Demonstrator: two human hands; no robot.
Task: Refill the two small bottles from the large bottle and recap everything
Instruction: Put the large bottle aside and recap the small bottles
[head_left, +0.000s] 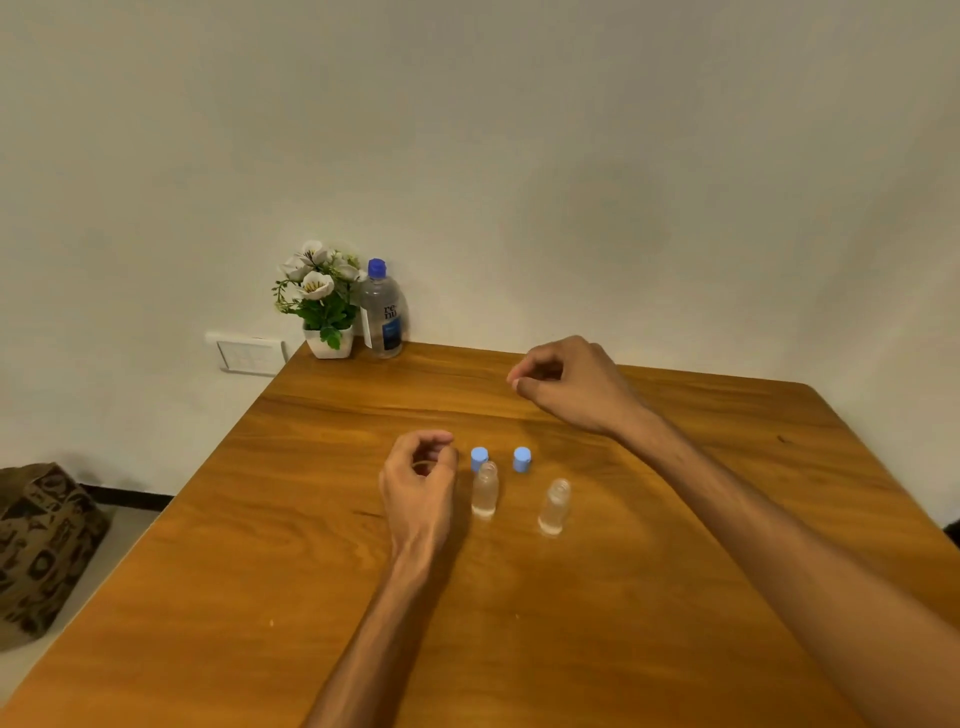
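Two small clear bottles stand uncapped mid-table: the left small bottle (484, 490) and the right small bottle (554, 507). Just behind them sit two blue caps, the left cap (479, 458) and the right cap (522, 459). The large clear bottle (383, 312) with a blue cap on stands at the table's far left corner. My left hand (420, 478) hovers left of the left small bottle, fingers loosely curled, holding nothing. My right hand (569, 382) hangs over the far middle of the table, fingers curled, holding nothing.
A white pot of white flowers (322, 304) stands right beside the large bottle. The wooden table (260, 545) meets the wall at the back. A wall socket (249, 354) is at left and a patterned bag (41, 540) lies on the floor.
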